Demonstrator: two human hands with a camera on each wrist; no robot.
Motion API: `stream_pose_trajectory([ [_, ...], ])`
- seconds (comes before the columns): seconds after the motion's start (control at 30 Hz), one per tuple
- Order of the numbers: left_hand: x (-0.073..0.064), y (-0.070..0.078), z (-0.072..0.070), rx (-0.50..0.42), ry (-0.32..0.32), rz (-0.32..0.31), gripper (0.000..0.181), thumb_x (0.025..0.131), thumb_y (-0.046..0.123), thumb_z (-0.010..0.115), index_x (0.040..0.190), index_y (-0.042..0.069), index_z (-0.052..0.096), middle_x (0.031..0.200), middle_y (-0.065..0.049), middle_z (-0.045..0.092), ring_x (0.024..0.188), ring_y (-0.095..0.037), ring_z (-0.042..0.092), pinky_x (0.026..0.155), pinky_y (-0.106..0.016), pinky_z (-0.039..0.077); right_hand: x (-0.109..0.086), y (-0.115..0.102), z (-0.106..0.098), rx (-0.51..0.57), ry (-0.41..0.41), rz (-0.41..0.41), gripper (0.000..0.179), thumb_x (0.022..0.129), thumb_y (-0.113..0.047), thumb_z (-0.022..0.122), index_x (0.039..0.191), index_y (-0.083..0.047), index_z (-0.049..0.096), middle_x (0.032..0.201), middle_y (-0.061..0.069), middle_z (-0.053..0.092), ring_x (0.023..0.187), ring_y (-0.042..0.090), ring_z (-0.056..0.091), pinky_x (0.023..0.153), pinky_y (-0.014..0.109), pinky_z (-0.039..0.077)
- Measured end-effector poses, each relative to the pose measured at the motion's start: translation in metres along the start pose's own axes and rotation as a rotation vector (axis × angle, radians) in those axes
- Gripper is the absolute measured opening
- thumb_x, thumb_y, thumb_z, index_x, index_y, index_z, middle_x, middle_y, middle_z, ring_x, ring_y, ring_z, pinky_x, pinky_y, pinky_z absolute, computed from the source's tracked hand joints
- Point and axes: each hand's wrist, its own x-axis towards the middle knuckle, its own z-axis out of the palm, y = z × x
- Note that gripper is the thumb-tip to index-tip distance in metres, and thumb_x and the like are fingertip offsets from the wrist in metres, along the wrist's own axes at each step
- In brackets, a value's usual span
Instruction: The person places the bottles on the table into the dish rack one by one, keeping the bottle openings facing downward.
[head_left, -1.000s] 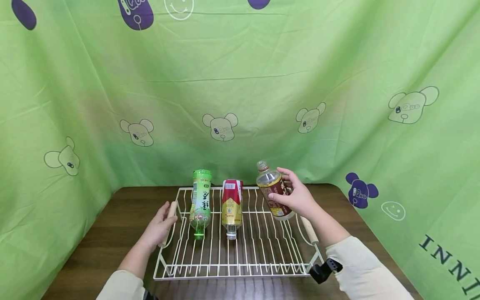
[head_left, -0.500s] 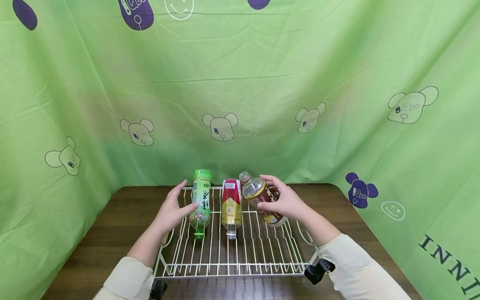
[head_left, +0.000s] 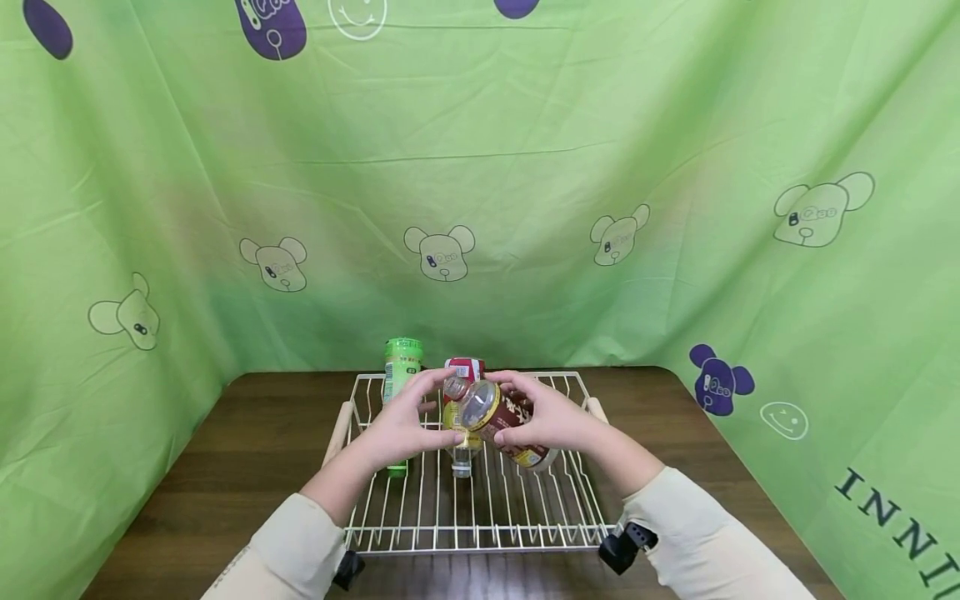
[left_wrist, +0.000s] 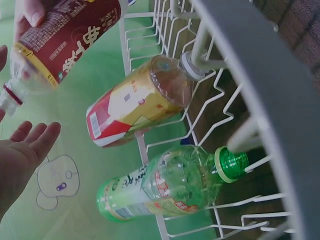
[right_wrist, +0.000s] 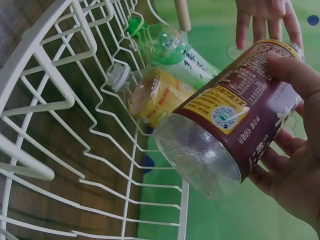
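Observation:
My right hand (head_left: 551, 421) grips a clear plastic bottle (right_wrist: 240, 107) with a dark red-brown label, held tilted above the rack with its neck to the left. Close to that neck, my left hand (head_left: 408, 423) has thumb and fingers spread apart. In the left wrist view its fingers (left_wrist: 42, 137) are straight and appear apart from the bottle. Below lie two bottles, neck toward me, in the white wire dish rack (head_left: 472, 528): a green one (left_wrist: 160, 185) at left and a red-and-yellow labelled one (left_wrist: 145, 95) beside it, partly hidden by my hands in the head view.
The rack has a wooden handle (head_left: 339, 432) on the left and another (head_left: 596, 410) on the right, partly behind my right arm. It stands on a dark wooden table (head_left: 255, 433). A green printed curtain (head_left: 480, 167) hangs behind and on both sides.
My left hand has left the rack's left handle and moved right, to the held bottle's neck. My right hand has carried that bottle left and lower, tilting it further.

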Motion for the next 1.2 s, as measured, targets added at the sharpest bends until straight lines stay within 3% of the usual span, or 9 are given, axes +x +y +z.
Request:
stream_pose_trajectory([
  [0.17,0.003,0.002,0.004,0.016,-0.022,0.055,0.082,0.073,0.008,0.083,0.144,0.004,0.043,0.144,-0.017,0.044,0.126,-0.035,0.051,0.104,-0.044,0.049,0.0,-0.004,0.003,-0.012,-0.064,-0.012,0.081,0.074,-0.024,0.081,0.145,-0.016,0.043,0.131,0.017,0.057,0.111,0.029,0.06,0.086,0.038,0.055],
  [0.47,0.0,0.001,0.005,0.102,-0.091,0.016,0.062,0.073,0.018,0.085,0.128,0.011,0.057,0.131,-0.01,0.053,0.117,-0.027,0.054,0.094,-0.037,0.053,0.003,-0.005,0.009,-0.022,-0.16,-0.019,0.075,0.075,-0.022,0.08,0.142,-0.021,0.046,0.126,0.013,0.058,0.104,0.023,0.061,0.082,0.034,0.054],
  [0.77,-0.002,-0.003,0.006,0.139,-0.123,0.007,0.063,0.071,0.021,0.086,0.126,0.013,0.058,0.127,-0.007,0.055,0.116,-0.025,0.054,0.094,-0.043,0.05,0.003,-0.006,0.01,-0.06,-0.186,0.003,0.077,0.073,-0.025,0.081,0.141,-0.023,0.046,0.132,0.014,0.057,0.108,0.026,0.06,0.083,0.037,0.055],
  [0.97,-0.003,-0.008,0.01,0.131,-0.116,-0.007,0.061,0.072,0.022,0.086,0.124,0.014,0.057,0.128,-0.006,0.055,0.118,-0.026,0.053,0.096,-0.046,0.05,0.002,-0.008,0.01,-0.045,-0.197,0.0,0.078,0.073,-0.024,0.08,0.142,-0.019,0.044,0.132,0.015,0.057,0.108,0.026,0.06,0.084,0.037,0.055],
  [1.2,-0.004,-0.013,0.013,0.096,-0.063,0.005,0.059,0.071,0.019,0.086,0.123,0.014,0.059,0.126,-0.008,0.056,0.113,-0.027,0.056,0.091,-0.042,0.054,0.001,-0.006,0.011,-0.007,-0.157,-0.016,0.081,0.075,-0.024,0.08,0.145,-0.014,0.04,0.135,0.017,0.056,0.116,0.031,0.059,0.09,0.04,0.054],
])
